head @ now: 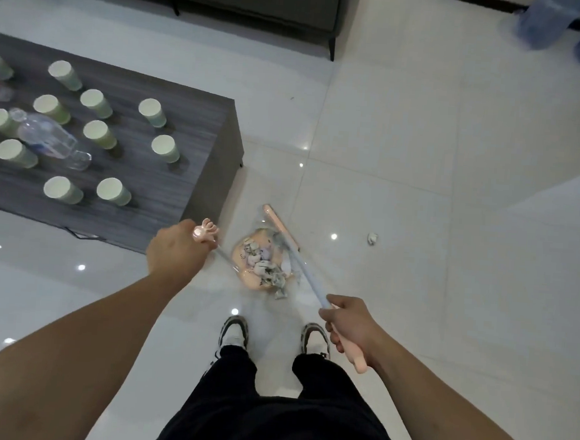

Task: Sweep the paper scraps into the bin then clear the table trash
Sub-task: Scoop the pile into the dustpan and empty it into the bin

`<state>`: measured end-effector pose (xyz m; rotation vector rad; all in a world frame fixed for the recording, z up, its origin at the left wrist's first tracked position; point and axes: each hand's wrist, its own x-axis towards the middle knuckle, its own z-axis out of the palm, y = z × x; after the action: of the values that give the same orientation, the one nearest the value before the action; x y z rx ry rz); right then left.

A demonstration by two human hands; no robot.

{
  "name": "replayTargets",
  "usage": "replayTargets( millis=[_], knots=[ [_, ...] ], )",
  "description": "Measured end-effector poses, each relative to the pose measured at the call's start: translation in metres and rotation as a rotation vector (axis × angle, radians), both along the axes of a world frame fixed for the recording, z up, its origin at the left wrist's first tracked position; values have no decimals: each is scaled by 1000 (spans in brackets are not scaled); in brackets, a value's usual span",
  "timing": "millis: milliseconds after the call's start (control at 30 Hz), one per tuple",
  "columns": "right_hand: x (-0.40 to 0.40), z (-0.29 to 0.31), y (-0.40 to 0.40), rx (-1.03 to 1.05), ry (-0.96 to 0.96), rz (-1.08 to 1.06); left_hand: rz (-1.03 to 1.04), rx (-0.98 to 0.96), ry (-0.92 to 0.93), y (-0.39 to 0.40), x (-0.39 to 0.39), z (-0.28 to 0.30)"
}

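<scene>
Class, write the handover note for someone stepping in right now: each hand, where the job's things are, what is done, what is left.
Left hand grips the dustpan handle; right hand grips the broom.
Dustpan sits on the floor before the feet, holding a pile of scraps.
Left: a few scraps at its lip, one paper ball further right on the floor.
Cups and a bottle remain on the table. No bin in view.

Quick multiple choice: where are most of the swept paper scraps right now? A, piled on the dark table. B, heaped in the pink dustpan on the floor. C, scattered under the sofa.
B: the paper scraps lie heaped in the pink dustpan on the floor, in front of the person's shoes.
</scene>
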<state>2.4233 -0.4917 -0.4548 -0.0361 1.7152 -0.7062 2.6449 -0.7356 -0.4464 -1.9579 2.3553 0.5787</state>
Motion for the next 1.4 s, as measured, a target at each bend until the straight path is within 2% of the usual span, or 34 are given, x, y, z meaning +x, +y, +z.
replayTargets(
  millis=[233,467,800,967,1167,1400],
  knots=[
    [-69,-9,-12,-59,38,156,240,-67,-31,73,27,6],
    [-85,-6,-35,-16,115,332,526,-77,-77,127,61,12],
    [-89,-7,-101,29,335,786,896,-96,89,174,96,13],
    [-109,-23,-171,-17,342,1078,1117,-99,113,206,57,13],
    [-139,-54,-246,-143,392,1473,1415,-149,83,246,-38,9],
    [-201,-58,-257,-77,507,1789,1661,-138,18,300,-132,18]
  ],
)
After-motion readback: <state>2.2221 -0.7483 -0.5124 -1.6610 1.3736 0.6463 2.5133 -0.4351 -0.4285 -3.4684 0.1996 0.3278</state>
